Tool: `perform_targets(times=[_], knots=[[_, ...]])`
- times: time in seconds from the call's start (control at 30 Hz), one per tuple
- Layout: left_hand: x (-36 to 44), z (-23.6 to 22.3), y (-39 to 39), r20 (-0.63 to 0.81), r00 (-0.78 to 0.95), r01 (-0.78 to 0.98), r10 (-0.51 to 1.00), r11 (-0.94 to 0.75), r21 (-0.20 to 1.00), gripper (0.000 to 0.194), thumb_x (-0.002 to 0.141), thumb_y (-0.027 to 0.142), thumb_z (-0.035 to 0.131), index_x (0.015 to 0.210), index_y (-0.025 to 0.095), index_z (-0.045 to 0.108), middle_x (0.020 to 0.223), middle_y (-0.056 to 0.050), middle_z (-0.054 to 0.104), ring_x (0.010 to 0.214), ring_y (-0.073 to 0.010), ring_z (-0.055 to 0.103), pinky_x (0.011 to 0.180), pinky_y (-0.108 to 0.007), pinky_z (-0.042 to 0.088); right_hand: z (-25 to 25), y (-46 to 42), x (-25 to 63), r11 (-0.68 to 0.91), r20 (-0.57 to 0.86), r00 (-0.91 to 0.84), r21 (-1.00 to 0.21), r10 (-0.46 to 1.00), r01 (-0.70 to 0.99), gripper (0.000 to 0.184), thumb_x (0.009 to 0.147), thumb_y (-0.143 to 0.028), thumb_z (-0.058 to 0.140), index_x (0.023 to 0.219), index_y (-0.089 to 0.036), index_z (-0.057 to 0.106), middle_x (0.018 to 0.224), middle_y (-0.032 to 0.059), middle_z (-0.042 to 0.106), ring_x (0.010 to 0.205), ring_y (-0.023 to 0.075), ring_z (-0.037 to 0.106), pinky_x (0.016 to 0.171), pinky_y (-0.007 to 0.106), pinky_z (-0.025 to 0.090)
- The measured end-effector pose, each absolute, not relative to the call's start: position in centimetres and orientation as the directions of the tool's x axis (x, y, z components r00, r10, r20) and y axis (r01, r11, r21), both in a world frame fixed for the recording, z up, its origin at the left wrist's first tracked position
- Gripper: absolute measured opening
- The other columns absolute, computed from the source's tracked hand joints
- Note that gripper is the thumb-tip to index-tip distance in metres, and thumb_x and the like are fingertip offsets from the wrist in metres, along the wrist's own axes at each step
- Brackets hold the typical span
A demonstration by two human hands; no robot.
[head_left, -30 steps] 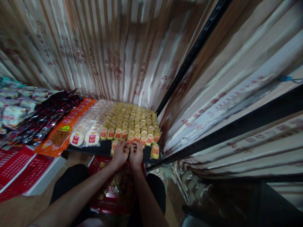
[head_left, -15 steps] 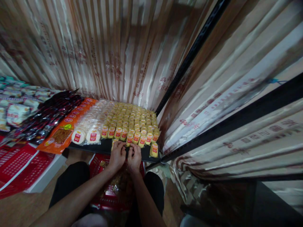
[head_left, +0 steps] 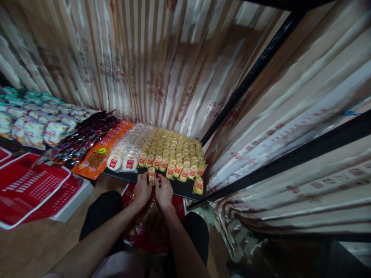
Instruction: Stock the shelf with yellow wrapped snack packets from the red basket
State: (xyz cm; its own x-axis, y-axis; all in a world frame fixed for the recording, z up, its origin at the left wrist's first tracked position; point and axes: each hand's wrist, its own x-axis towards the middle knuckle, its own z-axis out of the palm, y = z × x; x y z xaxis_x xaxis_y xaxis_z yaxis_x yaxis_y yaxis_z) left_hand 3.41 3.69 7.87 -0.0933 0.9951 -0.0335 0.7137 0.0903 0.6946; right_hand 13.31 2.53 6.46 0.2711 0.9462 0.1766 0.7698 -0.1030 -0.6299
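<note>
Between my two hands is a small yellow wrapped snack pack [head_left: 152, 175] with a red label. My left hand [head_left: 142, 188] pinches it from the left, and the curled fingers of my right hand [head_left: 164, 190] close on its right side. Just beyond my fingers, rows of the same yellow snack packs [head_left: 179, 168] cover the right end of a black shelf [head_left: 123, 175]. A single yellow pack [head_left: 198, 186] stands at the front right corner. Below my forearms, between my knees, a red bag [head_left: 145, 224] contains yellowish wrapped pieces, partly hidden by my arms.
Left of the yellow rows lie clear-wrapped round white crackers [head_left: 130, 163], an orange snack bag [head_left: 97, 159], dark shiny packets [head_left: 82, 133] and white packs [head_left: 55, 131]. A red printed box [head_left: 34, 189] stands below at left. Black frame bars [head_left: 249, 75] and striped sheeting [head_left: 145, 58] enclose the shelf.
The view has swung left, so the shelf sits further right. My hands have moved left along the shelf's front edge, and the pack between them now shows clearly.
</note>
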Motion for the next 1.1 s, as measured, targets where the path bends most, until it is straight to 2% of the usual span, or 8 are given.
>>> perform_targets(times=[0.1,0.2,0.3,0.4,0.5,0.7,0.93,1.1], knots=[[3.1,7.5,3.9,-0.026,-0.066,0.683,0.997,0.064,0.728,0.035,0.082,0.023,0.050,0.116,0.015,0.049,0.099,-0.009,0.059,0.093,-0.0198,0.058,0.076,-0.028,0.044,6.0,2.9,12.8,-0.112,0.196,0.308,-0.650,0.931,0.752,0.031,0.083,-0.032,0.048,0.105,-0.017,0.064,0.085,0.0066,0.068,0.072,0.0180,0.061,0.070,0.029,0.046],[2.6,7.1,4.1,-0.071,-0.043,0.631,0.997,0.082,0.772,0.033,0.080,0.022,0.053,0.111,0.012,0.052,0.094,-0.009,0.061,0.090,-0.0200,0.059,0.075,-0.029,0.044,5.7,2.7,12.7,-0.087,0.204,0.331,-0.722,0.922,0.687,0.025,0.080,-0.031,0.051,0.096,-0.019,0.066,0.079,0.0040,0.066,0.065,0.0157,0.060,0.063,0.027,0.046],[2.5,7.2,4.2,-0.070,-0.009,0.585,0.998,0.062,0.809,0.030,0.077,0.018,0.054,0.107,0.012,0.055,0.092,-0.007,0.060,0.083,-0.0175,0.059,0.072,-0.028,0.045,5.9,2.2,12.7,-0.040,0.225,0.348,-0.788,0.910,0.615,0.023,0.080,-0.029,0.049,0.094,-0.020,0.065,0.083,0.0032,0.064,0.065,0.0138,0.059,0.065,0.026,0.047],[3.0,7.6,4.5,0.004,0.010,0.525,1.000,-0.009,0.851,0.035,0.076,0.014,0.053,0.111,0.015,0.053,0.094,-0.005,0.057,0.074,-0.0131,0.058,0.069,-0.025,0.045,6.4,2.1,12.9,-0.022,0.249,0.385,-0.816,0.889,0.578,0.024,0.081,-0.030,0.048,0.097,-0.019,0.062,0.088,0.0041,0.063,0.071,0.0146,0.059,0.069,0.027,0.047],[3.8,8.0,5.0,0.084,0.056,0.485,0.995,-0.100,0.869,0.038,0.076,0.013,0.050,0.114,0.017,0.051,0.093,-0.003,0.055,0.069,-0.0104,0.056,0.068,-0.024,0.046,6.9,2.3,13.3,-0.027,0.277,0.426,-0.812,0.861,0.583,0.024,0.081,-0.030,0.046,0.098,-0.019,0.059,0.090,0.0051,0.063,0.075,0.0160,0.058,0.071,0.028,0.046],[5.5,7.5,6.1,0.169,0.058,0.507,0.984,-0.175,0.844,0.033,0.078,0.011,0.047,0.110,0.016,0.051,0.094,-0.005,0.055,0.073,-0.0126,0.056,0.072,-0.028,0.047,7.1,2.7,14.4,-0.072,0.298,0.449,-0.764,0.843,0.642,0.021,0.081,-0.026,0.044,0.094,-0.018,0.058,0.087,0.0049,0.063,0.077,0.0178,0.059,0.072,0.030,0.045],[6.2,5.7,6.8,0.209,0.083,0.513,0.974,-0.222,0.829,0.031,0.080,0.010,0.042,0.110,0.016,0.050,0.092,-0.005,0.054,0.080,-0.0146,0.055,0.076,-0.030,0.047,5.4,3.1,15.1,0.056,0.439,0.380,-0.711,0.814,0.701,0.027,0.085,-0.024,0.038,0.096,-0.018,0.062,0.099,0.0088,0.060,0.095,0.0184,0.056,0.083,0.032,0.045],[6.5,5.0,7.1,0.250,0.051,0.530,0.967,-0.238,0.814,0.013,0.080,0.014,0.043,0.090,0.017,0.051,0.083,-0.003,0.052,0.075,-0.0144,0.053,0.072,-0.030,0.047,5.1,3.0,15.8,0.053,0.488,0.430,-0.705,0.759,0.707,0.027,0.085,-0.021,0.037,0.098,-0.018,0.060,0.102,0.0100,0.057,0.100,0.0195,0.052,0.088,0.036,0.042]])
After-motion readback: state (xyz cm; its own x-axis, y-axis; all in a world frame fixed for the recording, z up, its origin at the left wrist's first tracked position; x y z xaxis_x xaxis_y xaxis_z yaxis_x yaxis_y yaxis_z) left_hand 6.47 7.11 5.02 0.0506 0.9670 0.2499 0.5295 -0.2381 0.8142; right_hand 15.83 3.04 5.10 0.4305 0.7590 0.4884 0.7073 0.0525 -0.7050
